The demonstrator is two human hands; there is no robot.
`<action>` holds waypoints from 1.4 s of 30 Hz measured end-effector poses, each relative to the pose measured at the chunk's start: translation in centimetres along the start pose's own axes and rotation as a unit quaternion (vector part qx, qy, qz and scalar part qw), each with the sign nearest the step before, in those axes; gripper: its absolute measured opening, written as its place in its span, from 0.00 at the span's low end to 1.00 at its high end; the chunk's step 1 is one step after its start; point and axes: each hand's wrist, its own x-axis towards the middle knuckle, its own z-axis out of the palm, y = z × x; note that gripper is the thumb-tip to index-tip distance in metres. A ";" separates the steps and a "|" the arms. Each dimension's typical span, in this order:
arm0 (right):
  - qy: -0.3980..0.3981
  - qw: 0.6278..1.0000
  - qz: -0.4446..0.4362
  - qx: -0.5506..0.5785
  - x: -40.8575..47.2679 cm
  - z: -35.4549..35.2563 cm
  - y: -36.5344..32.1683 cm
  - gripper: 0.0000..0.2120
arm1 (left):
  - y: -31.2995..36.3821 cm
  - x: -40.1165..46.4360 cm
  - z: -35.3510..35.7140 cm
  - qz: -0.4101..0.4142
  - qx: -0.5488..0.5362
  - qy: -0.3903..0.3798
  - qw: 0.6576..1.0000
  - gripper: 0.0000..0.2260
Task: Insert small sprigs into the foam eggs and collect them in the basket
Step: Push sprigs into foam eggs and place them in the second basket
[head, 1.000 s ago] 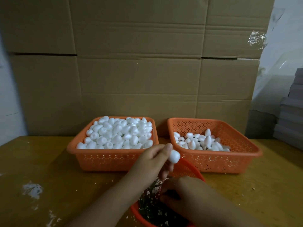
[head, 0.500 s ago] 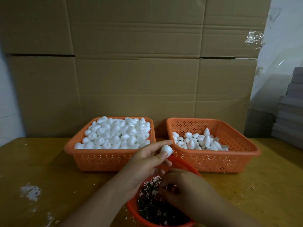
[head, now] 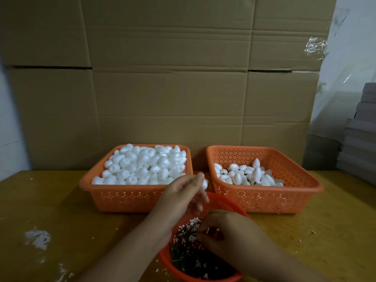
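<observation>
The left hand [head: 181, 197] pinches a foam egg [head: 204, 184] above the round sprig bowl [head: 227, 202] at 6 o'clock; the right hand [head: 230, 237], fingers curled, digs among the sprigs [head: 187, 245] (whether it has one, I cannot tell). Best pick one sprig by its stem. Scuffed yellow table [head: 61, 210]; cardboard wall [head: 183, 78] at 12
</observation>
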 end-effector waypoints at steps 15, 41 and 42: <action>-0.004 1.000 0.008 0.011 -0.1 -0.1 -0.2 0.10 | -0.2 0.0 -0.3 0.012 -0.022 -0.007 1.000 0.13; -0.002 1.000 0.018 0.015 0.0 -0.1 -0.2 0.10 | -0.2 -0.1 0.1 0.054 0.033 -0.009 0.998 0.17; -0.002 1.000 0.018 0.018 0.0 -0.1 -0.2 0.09 | -0.2 -0.1 0.1 0.051 0.029 -0.011 0.998 0.17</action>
